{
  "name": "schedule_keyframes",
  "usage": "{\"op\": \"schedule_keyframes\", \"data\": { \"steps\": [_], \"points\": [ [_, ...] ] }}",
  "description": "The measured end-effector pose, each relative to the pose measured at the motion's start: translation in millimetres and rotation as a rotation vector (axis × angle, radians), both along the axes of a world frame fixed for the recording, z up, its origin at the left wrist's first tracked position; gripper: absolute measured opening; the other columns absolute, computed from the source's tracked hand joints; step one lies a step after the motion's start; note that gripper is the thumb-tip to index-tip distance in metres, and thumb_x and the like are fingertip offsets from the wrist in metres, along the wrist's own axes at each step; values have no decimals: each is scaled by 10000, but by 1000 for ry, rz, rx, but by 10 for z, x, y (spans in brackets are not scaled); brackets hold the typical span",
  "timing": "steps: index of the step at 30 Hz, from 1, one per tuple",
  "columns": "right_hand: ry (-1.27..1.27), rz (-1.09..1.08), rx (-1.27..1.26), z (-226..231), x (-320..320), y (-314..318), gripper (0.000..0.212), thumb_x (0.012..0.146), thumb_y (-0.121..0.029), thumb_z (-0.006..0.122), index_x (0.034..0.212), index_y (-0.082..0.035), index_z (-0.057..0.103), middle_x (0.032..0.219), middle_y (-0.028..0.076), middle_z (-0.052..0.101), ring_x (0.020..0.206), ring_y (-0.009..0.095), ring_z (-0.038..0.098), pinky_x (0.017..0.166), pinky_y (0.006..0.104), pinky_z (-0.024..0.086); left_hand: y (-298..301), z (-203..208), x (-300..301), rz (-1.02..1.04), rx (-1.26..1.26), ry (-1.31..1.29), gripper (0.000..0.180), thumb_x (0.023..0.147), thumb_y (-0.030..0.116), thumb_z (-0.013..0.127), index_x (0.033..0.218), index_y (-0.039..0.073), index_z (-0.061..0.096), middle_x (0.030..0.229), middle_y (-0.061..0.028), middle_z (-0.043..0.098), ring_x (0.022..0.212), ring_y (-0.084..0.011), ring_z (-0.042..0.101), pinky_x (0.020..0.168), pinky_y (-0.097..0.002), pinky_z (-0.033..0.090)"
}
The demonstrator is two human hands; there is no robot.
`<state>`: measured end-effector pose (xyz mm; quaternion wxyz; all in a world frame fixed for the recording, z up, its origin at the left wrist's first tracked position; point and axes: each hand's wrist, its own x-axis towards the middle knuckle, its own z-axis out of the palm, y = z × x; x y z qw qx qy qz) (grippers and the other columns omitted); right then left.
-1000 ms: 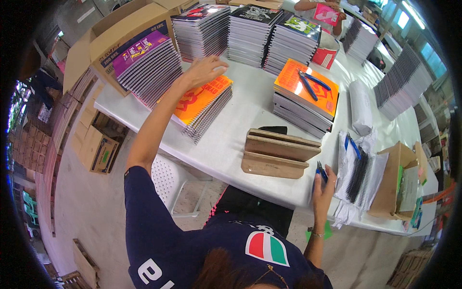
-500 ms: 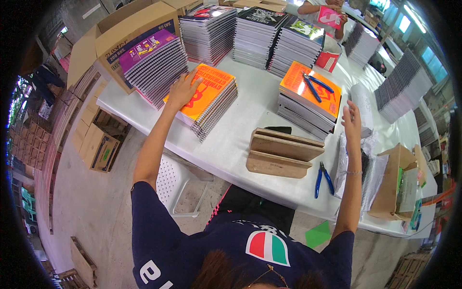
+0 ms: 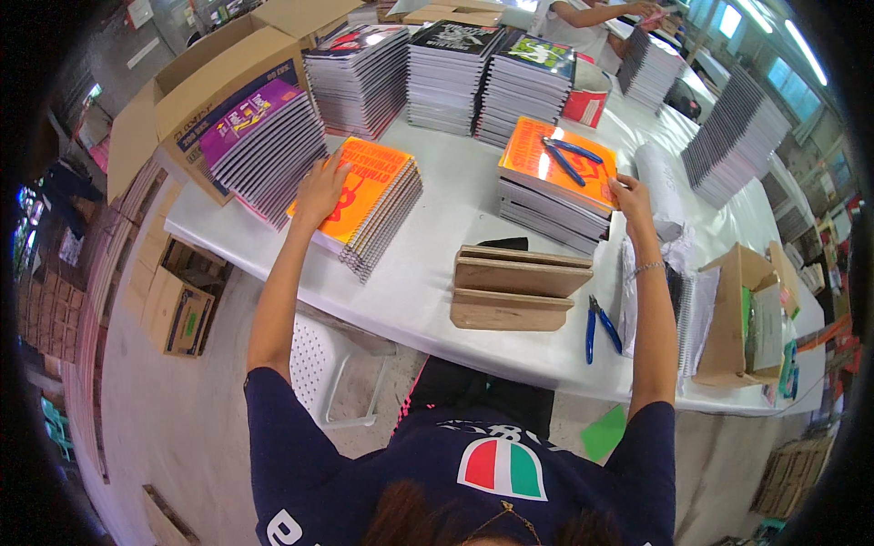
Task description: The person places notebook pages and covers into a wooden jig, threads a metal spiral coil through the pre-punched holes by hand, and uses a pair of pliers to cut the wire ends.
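Note:
My left hand [image 3: 319, 189] lies with fingers stretched over the left edge of a stack of orange-covered spiral notebooks [image 3: 378, 173]. Its coil edges face right. At the right-hand stack, my right hand [image 3: 634, 202] has its fingers closed on the right edge of the top orange notebook [image 3: 528, 150]. Blue-handled cutting pliers [image 3: 570, 162] rest on that cover. Below the orange one are pale-paged notebooks [image 3: 546, 214], slightly uneven. Between the stacks and me stands a slotted wooden block [image 3: 519, 289], with a second pair of blue pliers [image 3: 599, 329] to its right.
Purple notebooks [image 3: 259, 127] lean by an open cardboard box [image 3: 228, 68] at the left. Tall notebook stacks [image 3: 451, 77] line the back. A white roll [image 3: 659, 191] and a small carton [image 3: 742, 314] are at right. A white stool [image 3: 332, 373] stands below. Another person [image 3: 583, 32] works beyond.
My right hand has moved from beside the right-hand stack onto the top notebook's edge. My left hand stays on its stack. The whole view has shifted slightly.

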<state>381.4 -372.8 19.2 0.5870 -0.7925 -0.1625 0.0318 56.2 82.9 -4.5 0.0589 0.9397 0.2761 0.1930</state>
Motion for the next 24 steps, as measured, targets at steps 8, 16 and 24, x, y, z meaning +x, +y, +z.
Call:
{"op": "schedule_keyframes", "data": {
  "steps": [8,16,24],
  "points": [
    [-216,-246,-137,-100,228,44,233,840,-91,601,1026,50,600,889,242,651,788,337,662,715,411,495,-508,289,-4,34,197,-261,567,943,431,498,1436,179,378,1428,-160,336,1326,-343,320,1057,-551,259],
    [-492,-338,-73,358,-281,325,149,846,-12,550,988,18,514,921,208,592,884,346,584,783,435,442,-1367,789,-248,-150,179,-485,595,873,281,642,1411,157,422,1417,-191,327,1327,-361,313,1079,-501,254],
    [-565,-345,564,311,-276,200,179,926,-6,467,1103,-10,441,1032,102,516,934,195,534,849,319,438,-1972,791,-303,-220,-65,-517,587,835,192,688,1373,124,463,1438,-189,288,1339,-369,283,1106,-468,232]
  ]
}}
